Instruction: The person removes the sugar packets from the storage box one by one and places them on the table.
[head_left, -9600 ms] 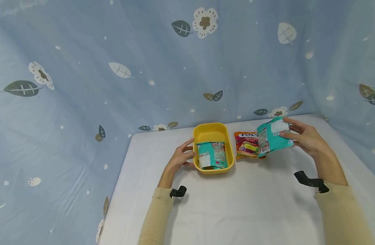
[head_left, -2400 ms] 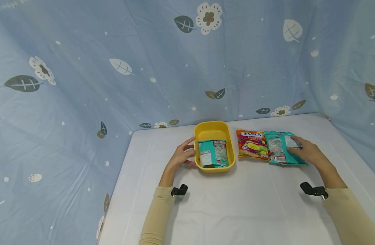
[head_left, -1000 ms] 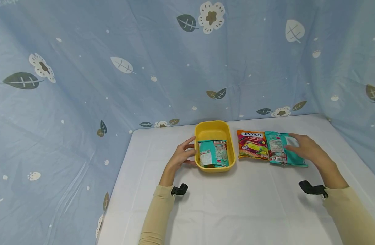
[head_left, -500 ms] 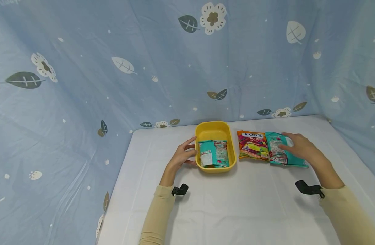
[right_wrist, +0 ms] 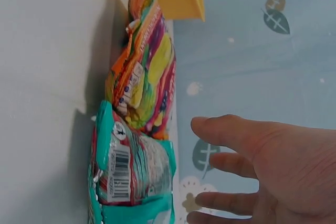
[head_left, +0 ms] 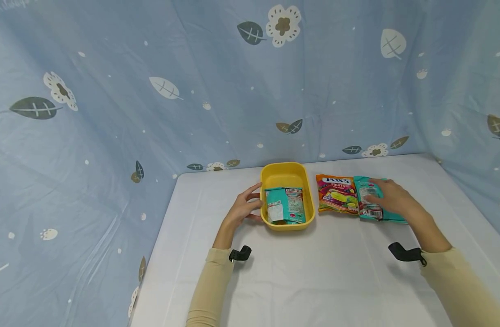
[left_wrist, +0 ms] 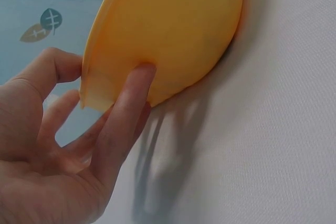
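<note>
My left hand [head_left: 239,209] rests its fingertips against the outer left wall of a yellow plastic box [head_left: 278,171]. In the left wrist view, one finger [left_wrist: 131,103] presses on the box's side and another touches near the rim. A teal snack packet [head_left: 284,206] lies in the box, toward its near end. Right of the box lies an orange Fox's Fruits candy bag [head_left: 337,195], with a second teal packet [head_left: 370,200] at its right edge. My right hand [head_left: 397,197] hovers over that teal packet, fingers spread and holding nothing in the right wrist view.
A white cloth [head_left: 315,281] covers the table. Blue curtain [head_left: 217,91] with leaves and flowers hangs behind it and along the left. Each wrist wears a black camera mount, one seen as a black clip [head_left: 406,252] by the right sleeve.
The second teal packet, in my right hand 9.6 s ago, now lies beside the candy bag. Lately my right hand has risen off it and shifted left. My left hand stays at the box.
</note>
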### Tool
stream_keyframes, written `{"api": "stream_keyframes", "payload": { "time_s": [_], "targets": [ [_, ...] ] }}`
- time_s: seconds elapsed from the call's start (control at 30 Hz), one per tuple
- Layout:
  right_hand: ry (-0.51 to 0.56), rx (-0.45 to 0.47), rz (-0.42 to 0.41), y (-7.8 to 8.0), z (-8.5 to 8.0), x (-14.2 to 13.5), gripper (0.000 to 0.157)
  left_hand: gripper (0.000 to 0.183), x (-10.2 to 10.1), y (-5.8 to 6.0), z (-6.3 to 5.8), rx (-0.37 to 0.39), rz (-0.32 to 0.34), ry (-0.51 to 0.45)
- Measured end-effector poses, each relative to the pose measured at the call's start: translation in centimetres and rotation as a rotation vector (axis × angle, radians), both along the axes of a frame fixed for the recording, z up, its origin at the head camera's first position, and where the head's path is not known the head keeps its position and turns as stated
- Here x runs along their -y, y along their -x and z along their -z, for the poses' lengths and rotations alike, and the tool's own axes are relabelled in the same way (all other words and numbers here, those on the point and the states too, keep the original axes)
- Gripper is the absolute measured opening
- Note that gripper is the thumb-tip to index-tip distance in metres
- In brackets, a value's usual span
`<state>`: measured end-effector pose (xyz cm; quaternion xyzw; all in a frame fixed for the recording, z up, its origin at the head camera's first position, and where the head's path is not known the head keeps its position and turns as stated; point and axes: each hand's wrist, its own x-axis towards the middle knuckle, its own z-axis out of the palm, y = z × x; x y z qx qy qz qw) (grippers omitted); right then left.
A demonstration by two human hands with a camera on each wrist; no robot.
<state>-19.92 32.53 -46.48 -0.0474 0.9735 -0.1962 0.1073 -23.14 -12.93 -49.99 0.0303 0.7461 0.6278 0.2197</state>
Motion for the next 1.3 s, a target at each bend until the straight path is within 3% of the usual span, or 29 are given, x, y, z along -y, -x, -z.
{"api": "stream_keyframes", "payload": {
  "time_s": [0.27, 0.97, 1.3],
  "targets": [
    [-0.003, -0.019, 0.001, -0.3, -0.3, 1.3, 0.073, 0.07, 0.0, 0.2, 1.4, -0.029, -0.033, 0.003],
    [-0.034, -0.072, -0.053, 0.3, -1.7, 4.2, 0.068, 0.069, 0.0, 0.2, 1.5, -0.058, -0.034, -0.015],
    [-0.041, -0.056, -0.091, 0.6, -2.3, 5.5, 0.067, 0.069, 0.1, 0.1, 1.4, -0.059, -0.029, -0.023]
  ]
}}
